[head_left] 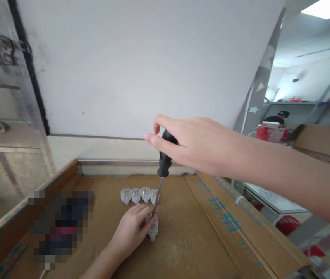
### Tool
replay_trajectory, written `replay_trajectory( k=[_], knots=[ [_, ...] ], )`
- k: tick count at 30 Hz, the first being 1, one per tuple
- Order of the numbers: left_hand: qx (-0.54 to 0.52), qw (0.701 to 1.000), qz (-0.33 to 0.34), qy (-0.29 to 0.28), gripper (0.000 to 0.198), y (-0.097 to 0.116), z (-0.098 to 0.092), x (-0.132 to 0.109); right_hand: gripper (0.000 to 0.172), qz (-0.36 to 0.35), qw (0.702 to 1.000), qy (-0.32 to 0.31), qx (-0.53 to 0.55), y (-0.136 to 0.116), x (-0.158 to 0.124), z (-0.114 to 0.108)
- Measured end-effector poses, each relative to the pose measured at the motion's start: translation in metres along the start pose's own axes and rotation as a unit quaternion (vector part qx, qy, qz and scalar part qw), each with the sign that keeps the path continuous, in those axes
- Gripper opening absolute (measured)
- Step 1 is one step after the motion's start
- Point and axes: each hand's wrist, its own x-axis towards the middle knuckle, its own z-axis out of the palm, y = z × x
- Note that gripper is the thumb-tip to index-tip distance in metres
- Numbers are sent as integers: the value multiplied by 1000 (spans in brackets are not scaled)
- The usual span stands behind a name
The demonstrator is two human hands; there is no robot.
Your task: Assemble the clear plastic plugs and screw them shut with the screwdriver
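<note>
A screwdriver with a black handle stands nearly upright, and my right hand is closed around the top of its handle. Its metal shaft runs down to a small clear plastic part on the cardboard. Beside the shaft's tip, the fingers of my left hand are closed on that clear part and hold it against the surface. Just beyond, a row of several similar clear plastic parts with brass-coloured bits inside lies on the cardboard. The screwdriver's tip is hidden by my fingers and the part.
The cardboard surface has raised side flaps, the right one with blue printing. A blurred-out dark item lies at left. A white wall panel rises behind. Far right, a person in a dark cap is near an open cardboard box.
</note>
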Motion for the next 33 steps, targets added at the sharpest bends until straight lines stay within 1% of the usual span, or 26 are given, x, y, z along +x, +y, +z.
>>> replay_trajectory(
  k=[2, 3, 5, 7, 8, 9, 11, 12, 13, 14, 15, 17, 18, 19, 20, 21, 22, 23, 24, 25, 27, 28, 29, 30, 32, 33],
  knots=[
    [6, 1000, -4, -1, 14, -1, 1, 0, 24, -17, 995, -47, 89, 0, 1, 1],
    [6, 1000, -4, -5, 12, -1, 1, 0, 23, -18, 994, -48, 94, 0, 2, 1],
    [7, 1000, 0, -9, 11, -1, 1, 0, 25, -7, 1000, -4, 18, -1, 2, 3],
    [9, 1000, 3, -3, 11, -2, 2, 1, 36, 8, 996, 47, -70, -1, 2, 4],
    [11, 1000, 4, 6, 11, -3, 3, 1, 37, 7, 996, 52, -76, -1, 2, 5],
    [14, 1000, 5, 17, 12, -3, 3, 1, 34, 2, 998, 36, -49, -1, 1, 5],
    [18, 999, 8, 41, 11, -5, 4, 1, 26, -20, 998, -21, 54, 0, 1, 5],
    [17, 998, 9, 52, 10, -5, 5, 0, 27, -31, 994, -45, 98, 1, 1, 5],
    [15, 998, 8, 60, 10, -5, 5, -1, 28, -36, 991, -56, 114, 1, 0, 4],
    [11, 998, 4, 64, 13, -6, 5, -1, 27, -32, 994, -49, 96, 0, 0, 3],
    [6, 998, 0, 64, 17, -5, 5, -2, 28, -26, 998, -28, 52, -1, 0, 2],
    [-6, 999, -4, 47, 30, -5, 4, -3, 38, -14, 999, 16, -39, -3, -1, 0],
    [-13, 999, -4, 32, 37, -5, 4, -3, 41, -9, 998, 22, -51, -5, -2, -2],
    [-21, 1000, -4, 17, 42, -5, 5, -3, 40, -8, 999, 8, -30, -6, -2, -4],
    [-28, 1000, -6, 3, 44, -5, 5, -3, 35, -8, 1000, -20, 13, -7, -3, -5],
    [-35, 999, -11, -7, 44, -5, 5, -3, 31, -6, 997, -51, 62, -7, -3, -6],
    [-40, 999, -18, -12, 42, -5, 5, -3, 30, -6, 992, -74, 100, -7, -4, -7],
    [-43, 999, -24, -16, 41, -5, 5, -3, 30, -9, 990, -81, 112, -7, -4, -6],
    [-46, 998, -30, -18, 41, -5, 4, -3, 28, -10, 993, -67, 95, -7, -4, -6],
    [-49, 998, -34, -21, 41, -4, 3, -3, 28, -10, 998, -37, 56, -7, -4, -4],
    [-54, 997, -40, -27, 41, -2, 1, -3, 35, -7, 999, 25, -21, -6, -4, -2],
    [-58, 997, -43, -30, 42, 0, 0, -3, 36, -5, 999, 35, -26, -5, -4, -1],
    [-63, 996, -45, -32, 43, 0, -1, -3, 34, -4, 1000, 23, 0, -4, -4, 0],
    [-67, 996, -46, -33, 44, 1, -1, -3, 31, -9, 999, -7, 52, -3, -4, 0],
    [-73, 996, -47, -34, 45, 1, -1, -2, 29, -20, 986, -69, 149, -2, -4, 0],
    [-73, 996, -47, -32, 45, 1, -1, -2, 29, -19, 985, -75, 157, -2, -4, 0]
  ],
)
